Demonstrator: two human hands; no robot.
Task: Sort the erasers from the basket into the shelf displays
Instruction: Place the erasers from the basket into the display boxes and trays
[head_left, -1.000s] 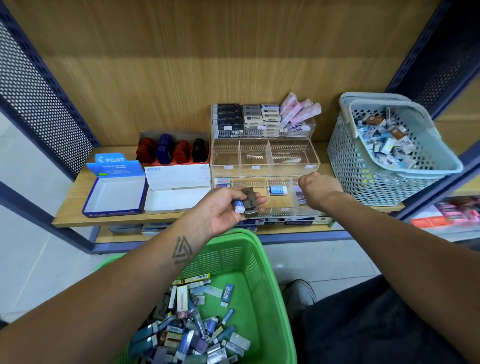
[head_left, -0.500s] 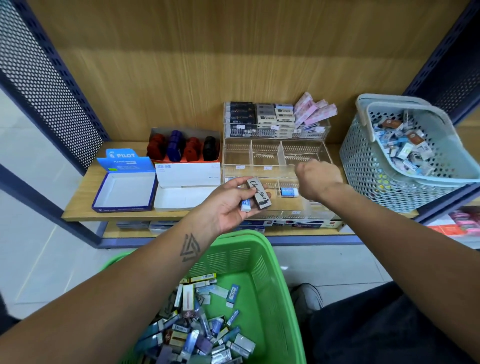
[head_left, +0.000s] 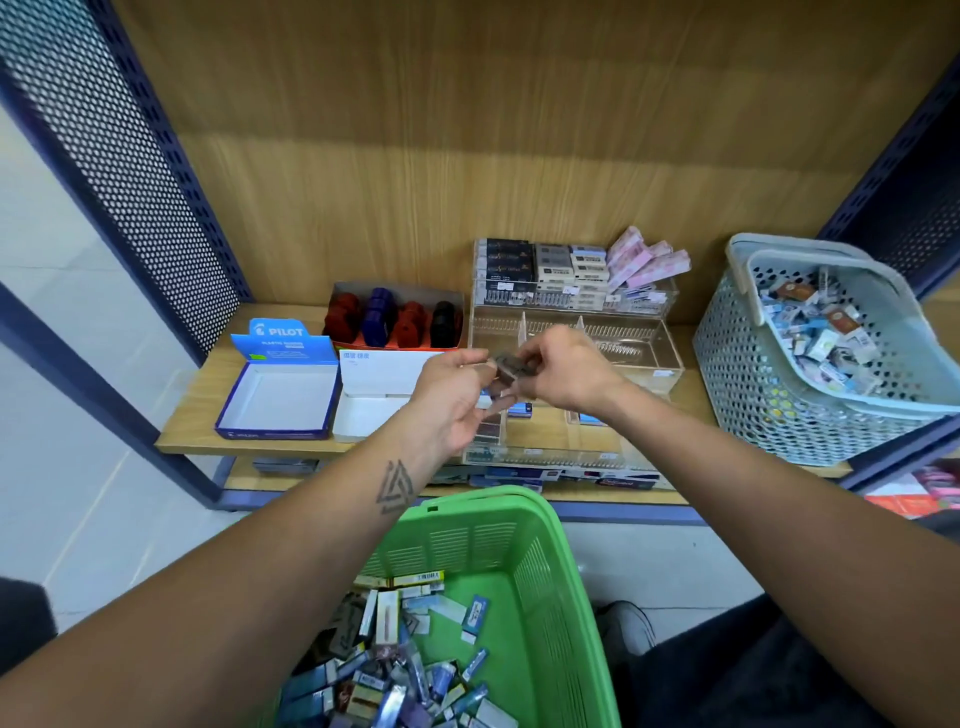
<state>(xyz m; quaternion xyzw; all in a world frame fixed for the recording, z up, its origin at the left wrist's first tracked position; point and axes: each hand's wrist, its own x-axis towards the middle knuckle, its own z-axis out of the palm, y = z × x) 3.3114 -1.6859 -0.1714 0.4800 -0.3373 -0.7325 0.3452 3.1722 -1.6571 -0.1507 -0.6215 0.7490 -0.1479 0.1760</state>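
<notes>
Closest to the camera there's a green basket (head_left: 545, 597) with a heap of wrapped erasers (head_left: 395, 675) piled in its bottom. Above its far rim both hands meet in front of the clear acrylic display (head_left: 623, 358) on the wooden shelf (head_left: 197, 415): the left hand (head_left: 452, 400) and right hand (head_left: 566, 371) are both pinching one dark eraser (head_left: 511, 366) between fingertips, kinda blurry. Left hand also has a small blue-and-white eraser (head_left: 485, 400) tucked under its fingers. Further back, an open Pilot box (head_left: 280, 384) sits left and a grey basket (head_left: 753, 374) right.
</notes>
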